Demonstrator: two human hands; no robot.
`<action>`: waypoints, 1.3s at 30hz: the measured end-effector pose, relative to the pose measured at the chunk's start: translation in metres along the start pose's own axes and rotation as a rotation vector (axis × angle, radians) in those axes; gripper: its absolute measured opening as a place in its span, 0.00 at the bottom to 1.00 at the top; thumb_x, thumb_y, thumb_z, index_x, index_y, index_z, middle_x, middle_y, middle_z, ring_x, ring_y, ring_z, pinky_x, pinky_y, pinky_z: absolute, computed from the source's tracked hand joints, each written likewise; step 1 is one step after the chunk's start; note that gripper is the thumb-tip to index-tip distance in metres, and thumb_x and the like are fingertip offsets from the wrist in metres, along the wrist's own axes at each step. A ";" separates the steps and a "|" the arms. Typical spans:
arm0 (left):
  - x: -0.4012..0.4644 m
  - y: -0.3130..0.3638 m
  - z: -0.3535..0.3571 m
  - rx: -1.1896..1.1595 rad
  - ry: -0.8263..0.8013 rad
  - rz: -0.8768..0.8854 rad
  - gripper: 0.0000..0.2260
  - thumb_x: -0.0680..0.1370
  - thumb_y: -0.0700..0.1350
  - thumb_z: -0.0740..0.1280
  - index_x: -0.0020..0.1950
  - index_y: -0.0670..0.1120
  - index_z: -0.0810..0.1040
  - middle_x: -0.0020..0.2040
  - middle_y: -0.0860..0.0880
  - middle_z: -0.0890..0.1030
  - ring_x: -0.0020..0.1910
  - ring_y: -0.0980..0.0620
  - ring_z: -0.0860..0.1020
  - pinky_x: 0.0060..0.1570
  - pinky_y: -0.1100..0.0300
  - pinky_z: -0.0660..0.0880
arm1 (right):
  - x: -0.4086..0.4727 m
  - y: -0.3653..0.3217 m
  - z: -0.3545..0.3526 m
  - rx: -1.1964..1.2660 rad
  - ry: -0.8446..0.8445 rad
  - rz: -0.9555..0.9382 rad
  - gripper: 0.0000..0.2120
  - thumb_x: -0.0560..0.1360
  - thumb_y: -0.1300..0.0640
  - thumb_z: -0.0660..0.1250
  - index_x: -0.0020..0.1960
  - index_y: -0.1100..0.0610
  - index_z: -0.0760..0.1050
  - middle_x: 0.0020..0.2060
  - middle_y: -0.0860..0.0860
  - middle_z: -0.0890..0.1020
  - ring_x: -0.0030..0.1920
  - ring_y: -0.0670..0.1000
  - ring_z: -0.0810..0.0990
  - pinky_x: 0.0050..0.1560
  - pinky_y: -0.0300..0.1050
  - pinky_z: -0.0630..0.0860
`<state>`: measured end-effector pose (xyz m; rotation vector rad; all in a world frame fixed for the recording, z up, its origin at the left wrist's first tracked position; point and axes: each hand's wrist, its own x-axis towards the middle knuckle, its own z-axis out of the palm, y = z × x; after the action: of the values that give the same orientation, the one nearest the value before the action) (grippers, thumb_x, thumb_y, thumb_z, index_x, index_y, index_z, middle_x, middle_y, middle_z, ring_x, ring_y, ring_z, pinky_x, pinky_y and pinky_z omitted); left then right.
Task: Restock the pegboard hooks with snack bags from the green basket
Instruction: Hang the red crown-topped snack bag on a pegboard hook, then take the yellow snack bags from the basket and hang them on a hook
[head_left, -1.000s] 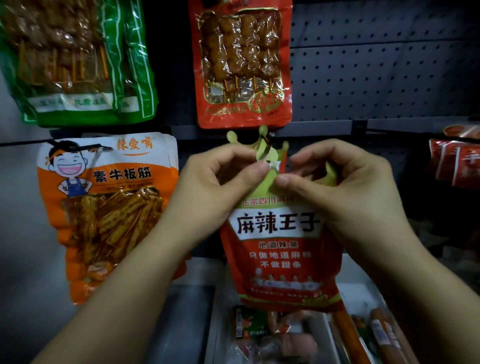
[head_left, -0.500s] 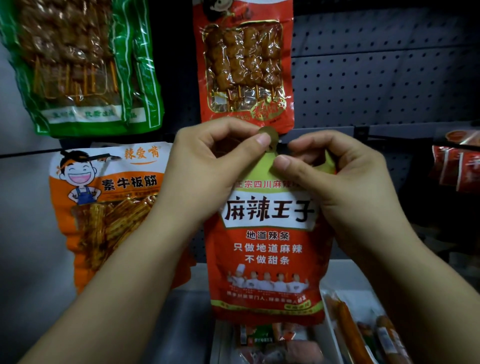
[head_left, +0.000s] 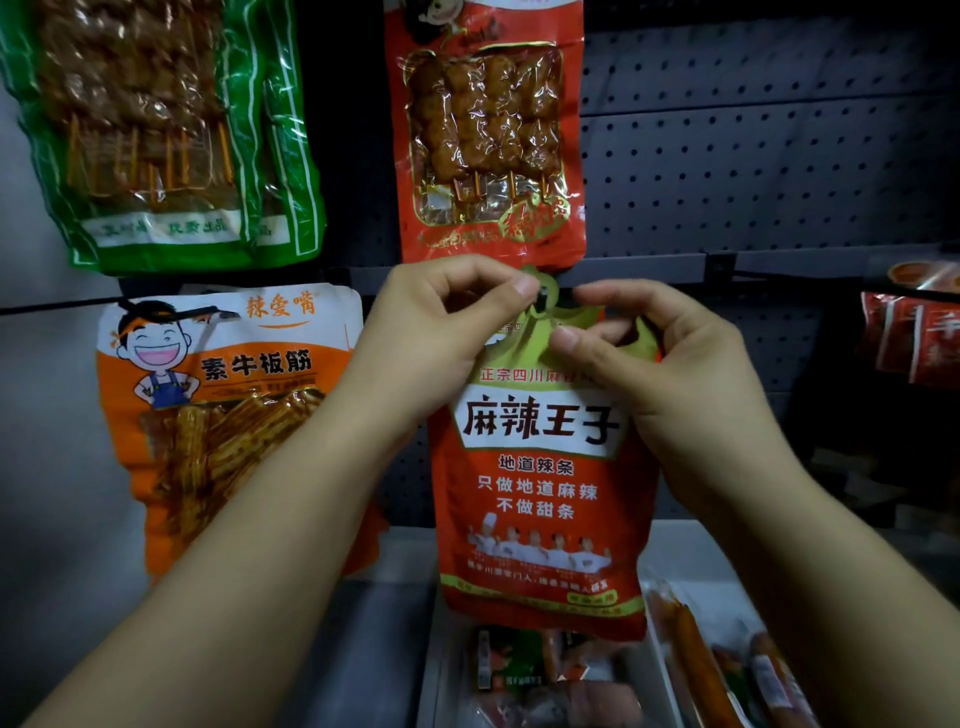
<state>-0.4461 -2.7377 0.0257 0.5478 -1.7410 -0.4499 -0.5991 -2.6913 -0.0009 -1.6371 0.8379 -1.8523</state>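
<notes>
The red snack bag (head_left: 540, 467) hangs upright between the two hands, its green crown-shaped header (head_left: 545, 306) raised to the dark rail just under the red skewer pack (head_left: 488, 135). The left hand (head_left: 431, 332) pinches the header's top tab between thumb and forefinger, right at the punched hole, where a small dark hook tip (head_left: 540, 297) seems to poke through; whether the hole is fully seated cannot be told. The right hand (head_left: 660, 358) pinches the header's other side, thumb in front and fingers curled behind, probably to keep the thin flap flat and taut so the hole stays lined up. The bag's weight falls straight below both pinches, so it hangs plumb. To the left of the grip hangs an orange snack bag (head_left: 228, 415), and above that a green skewer pack (head_left: 171, 130). Right of the grip the pegboard (head_left: 753, 166) is bare. Below it, sausages (head_left: 696, 670) lie in a tray. The green basket is not in view.
</notes>
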 end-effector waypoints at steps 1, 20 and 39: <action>0.002 -0.005 0.001 0.035 0.035 0.000 0.07 0.74 0.47 0.70 0.36 0.56 0.81 0.33 0.58 0.82 0.36 0.63 0.79 0.37 0.65 0.75 | 0.001 0.004 -0.002 0.004 0.003 0.018 0.16 0.64 0.56 0.75 0.50 0.51 0.79 0.34 0.45 0.84 0.36 0.45 0.85 0.34 0.35 0.78; 0.017 -0.097 0.020 0.006 0.257 -0.391 0.09 0.75 0.39 0.69 0.52 0.46 0.73 0.46 0.47 0.82 0.45 0.50 0.83 0.41 0.56 0.80 | 0.070 0.073 -0.020 -0.553 0.187 0.213 0.06 0.75 0.55 0.68 0.43 0.57 0.76 0.43 0.54 0.83 0.45 0.55 0.83 0.49 0.54 0.80; -0.065 -0.071 0.065 0.305 0.126 -0.003 0.11 0.72 0.38 0.71 0.45 0.51 0.72 0.45 0.53 0.74 0.45 0.55 0.75 0.47 0.67 0.71 | -0.004 0.082 -0.067 -0.419 0.187 0.223 0.04 0.76 0.57 0.68 0.48 0.50 0.74 0.38 0.49 0.79 0.37 0.45 0.78 0.37 0.38 0.75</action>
<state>-0.4876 -2.7571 -0.0813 0.7791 -1.6965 -0.1471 -0.6663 -2.7361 -0.0698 -1.5371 1.5089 -1.7712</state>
